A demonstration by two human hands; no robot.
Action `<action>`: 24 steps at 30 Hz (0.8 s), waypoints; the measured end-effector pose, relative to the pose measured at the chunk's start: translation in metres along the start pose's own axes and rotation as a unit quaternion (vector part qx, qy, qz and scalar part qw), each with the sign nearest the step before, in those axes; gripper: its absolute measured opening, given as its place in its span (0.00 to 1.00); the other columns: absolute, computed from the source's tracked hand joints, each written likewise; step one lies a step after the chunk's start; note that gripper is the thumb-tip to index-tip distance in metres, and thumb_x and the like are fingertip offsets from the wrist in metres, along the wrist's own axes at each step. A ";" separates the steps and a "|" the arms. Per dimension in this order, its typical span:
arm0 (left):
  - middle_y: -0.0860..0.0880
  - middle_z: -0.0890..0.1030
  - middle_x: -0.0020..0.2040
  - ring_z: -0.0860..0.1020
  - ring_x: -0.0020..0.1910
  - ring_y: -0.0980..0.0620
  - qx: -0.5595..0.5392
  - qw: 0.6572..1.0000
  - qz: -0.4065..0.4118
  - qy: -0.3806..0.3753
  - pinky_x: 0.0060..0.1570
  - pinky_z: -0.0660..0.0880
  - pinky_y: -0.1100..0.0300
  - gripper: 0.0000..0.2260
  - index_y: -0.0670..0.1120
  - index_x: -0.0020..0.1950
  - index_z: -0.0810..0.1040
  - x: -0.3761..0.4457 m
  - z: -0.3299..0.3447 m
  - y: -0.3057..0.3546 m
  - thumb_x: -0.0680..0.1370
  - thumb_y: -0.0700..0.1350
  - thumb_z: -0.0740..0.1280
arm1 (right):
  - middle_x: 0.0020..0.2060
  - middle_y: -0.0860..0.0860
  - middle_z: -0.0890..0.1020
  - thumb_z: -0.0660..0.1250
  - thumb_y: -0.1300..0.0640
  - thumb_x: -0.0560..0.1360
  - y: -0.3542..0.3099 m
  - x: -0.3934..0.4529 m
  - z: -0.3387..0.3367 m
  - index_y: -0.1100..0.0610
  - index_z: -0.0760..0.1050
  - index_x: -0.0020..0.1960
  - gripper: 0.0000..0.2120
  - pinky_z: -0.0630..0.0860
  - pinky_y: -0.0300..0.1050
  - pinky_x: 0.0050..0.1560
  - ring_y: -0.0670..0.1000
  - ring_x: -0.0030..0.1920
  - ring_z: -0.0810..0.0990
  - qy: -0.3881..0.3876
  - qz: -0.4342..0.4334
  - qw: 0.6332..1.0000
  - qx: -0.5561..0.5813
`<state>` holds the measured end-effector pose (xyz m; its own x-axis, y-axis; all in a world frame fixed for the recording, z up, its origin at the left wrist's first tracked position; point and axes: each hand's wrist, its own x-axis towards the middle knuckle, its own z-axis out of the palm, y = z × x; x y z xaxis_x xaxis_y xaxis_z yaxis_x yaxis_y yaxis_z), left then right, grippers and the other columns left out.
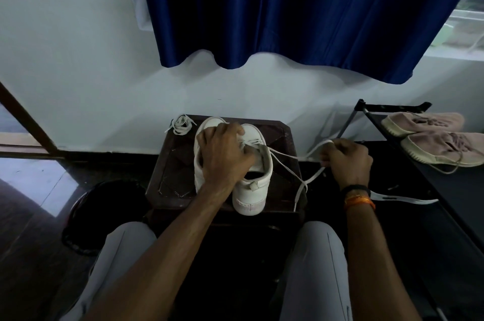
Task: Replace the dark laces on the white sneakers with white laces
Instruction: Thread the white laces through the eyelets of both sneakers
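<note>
Head view shows the two white sneakers [251,163] side by side on a small dark table [172,163], the left hand [225,155] pressing down on them with fingers curled at the tongue. At about 3 o'clock from the shoes, the right hand [345,161] pinches the white lace [288,157] drawn out of the eyelets. This lace looks soft, flat and light, so I judge it is best held near its stiff tip, while the shoe needs a firm hold; a spare coiled lace [182,124] lies at 11 o'clock.
</note>
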<state>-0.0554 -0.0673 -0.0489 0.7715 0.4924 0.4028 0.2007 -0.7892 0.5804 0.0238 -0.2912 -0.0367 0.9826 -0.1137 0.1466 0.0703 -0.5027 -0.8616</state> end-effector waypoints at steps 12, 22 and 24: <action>0.48 0.86 0.42 0.84 0.41 0.50 -0.258 0.937 0.073 -0.226 0.47 0.80 0.46 0.20 0.46 0.71 0.73 0.016 -0.009 0.057 0.79 0.40 0.69 | 0.53 0.49 0.85 0.61 0.73 0.72 -0.065 -0.022 0.029 0.55 0.81 0.61 0.23 0.81 0.40 0.49 0.44 0.53 0.84 -0.100 -0.169 0.968 0.156; 0.51 0.79 0.31 0.74 0.38 0.49 -0.094 0.968 0.188 -0.137 0.54 0.69 0.47 0.05 0.49 0.38 0.81 -0.047 0.011 0.039 0.71 0.44 0.66 | 0.49 0.58 0.82 0.59 0.69 0.82 -0.051 0.017 0.020 0.68 0.76 0.61 0.11 0.80 0.50 0.61 0.56 0.53 0.82 0.003 0.054 0.885 0.463; 0.51 0.80 0.32 0.74 0.40 0.48 -0.047 0.964 0.216 -0.146 0.57 0.66 0.49 0.06 0.50 0.39 0.83 -0.054 0.013 0.039 0.71 0.46 0.67 | 0.48 0.58 0.82 0.59 0.71 0.81 -0.051 0.022 0.015 0.70 0.74 0.63 0.12 0.80 0.51 0.62 0.55 0.51 0.82 0.015 0.042 0.883 0.468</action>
<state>-0.0813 -0.1292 -0.0578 0.9108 -0.0107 0.4126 -0.2230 -0.8539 0.4701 0.0442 -0.2551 0.0036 0.9872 -0.1465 0.0636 0.1220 0.4344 -0.8924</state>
